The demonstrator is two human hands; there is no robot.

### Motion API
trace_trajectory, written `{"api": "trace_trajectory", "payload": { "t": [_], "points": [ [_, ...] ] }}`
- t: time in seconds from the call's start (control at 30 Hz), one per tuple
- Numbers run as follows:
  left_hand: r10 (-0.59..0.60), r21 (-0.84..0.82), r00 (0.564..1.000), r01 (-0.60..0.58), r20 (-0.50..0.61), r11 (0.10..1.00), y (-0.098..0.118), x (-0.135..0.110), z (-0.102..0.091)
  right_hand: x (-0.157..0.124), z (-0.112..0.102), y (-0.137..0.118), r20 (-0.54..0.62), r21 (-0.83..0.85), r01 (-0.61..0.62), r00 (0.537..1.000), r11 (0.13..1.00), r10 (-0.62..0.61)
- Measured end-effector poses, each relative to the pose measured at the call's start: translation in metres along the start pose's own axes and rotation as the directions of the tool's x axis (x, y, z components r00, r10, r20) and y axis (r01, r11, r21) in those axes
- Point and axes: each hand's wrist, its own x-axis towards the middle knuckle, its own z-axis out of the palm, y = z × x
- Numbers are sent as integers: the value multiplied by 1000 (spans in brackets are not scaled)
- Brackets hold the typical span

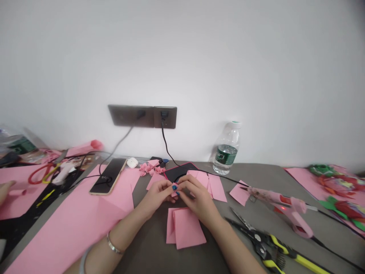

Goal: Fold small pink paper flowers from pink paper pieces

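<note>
My left hand (155, 196) and my right hand (196, 198) meet over the grey table, fingertips pinched together on a small piece of pink paper (173, 189). Just below the hands lies a stack of pink paper squares (185, 230). More pink squares (212, 184) rest behind the right hand, partly over a black phone with a pink rim (178, 172). Small folded pink pieces (151, 167) sit in a cluster behind the left hand.
A pink glue gun (285, 207) and yellow-handled pliers (273, 245) lie at right. A large pink sheet (76, 224) carries a phone (108, 176) on a cable at left. A water bottle (227, 148) stands by the wall. Another person's hand (5, 188) shows far left near red scissors (42, 173).
</note>
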Motion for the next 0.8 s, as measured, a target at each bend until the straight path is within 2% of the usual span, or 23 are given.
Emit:
{"api": "trace_trajectory", "payload": {
  "t": [0.17,0.33,0.53,0.7,0.8],
  "points": [
    [18,-32,1000,-18,4,999,-1,0,0,-1,6,5,-66,92,-139,987,986,145],
    [4,3,1000,-4,-27,1000,-1,-1,0,0,6,6,-90,149,-200,972,968,215],
    [65,114,998,-62,-18,992,-2,-2,-1,0,6,8,-89,178,-224,966,958,242],
    [85,159,996,-84,-2,984,-4,0,-3,-3,10,9,-73,234,-356,922,905,381],
    [85,184,996,-85,8,979,-4,0,-3,-4,12,10,-62,292,-366,915,883,400]
  ]
}}
